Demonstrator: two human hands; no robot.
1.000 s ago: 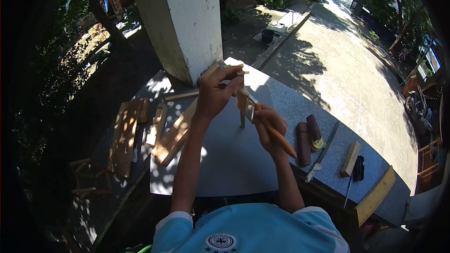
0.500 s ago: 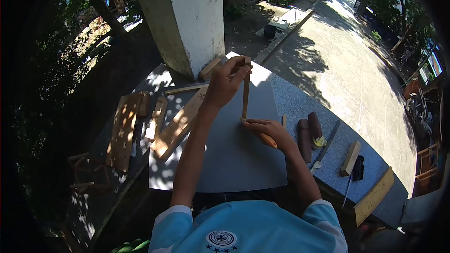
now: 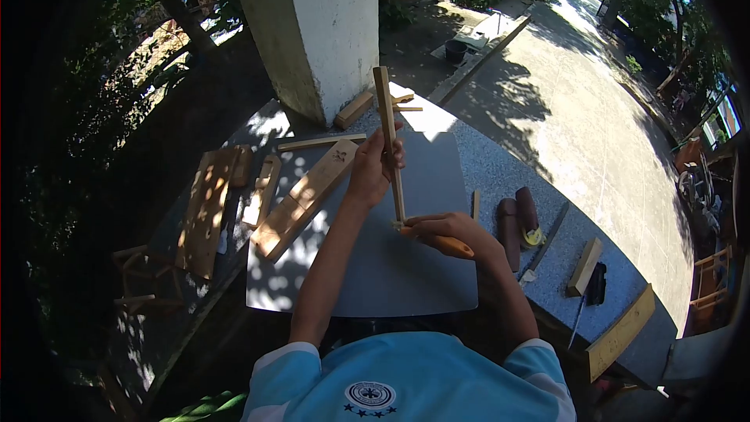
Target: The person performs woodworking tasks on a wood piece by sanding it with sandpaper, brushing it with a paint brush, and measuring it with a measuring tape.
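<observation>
My left hand [image 3: 370, 172] is wrapped round the middle of a slim wooden stick [image 3: 384, 98], which stands nearly upright and leans slightly left at its top. The stick's lower end meets the fingertips of my right hand [image 3: 457, 230]. That hand is closed on a tool with an orange-brown handle [image 3: 455, 248]; its working end is hidden by the fingers and the stick. Some pale bits [image 3: 398, 225], perhaps shavings, show at the stick's foot. Both hands are above a grey board [image 3: 375, 281].
Left of my hands lie a long wooden block [image 3: 301, 203], a thin strip [image 3: 316, 142] and a plank [image 3: 207, 215]. To the right are brown rolls [image 3: 508, 230], a small block [image 3: 584, 266] and a black object [image 3: 596, 285]. A pillar [image 3: 336, 31] rises at the back.
My left hand has slid down from the stick's top to its middle and closed round it. The stick's top now leans left and its lower end sits slightly nearer me.
</observation>
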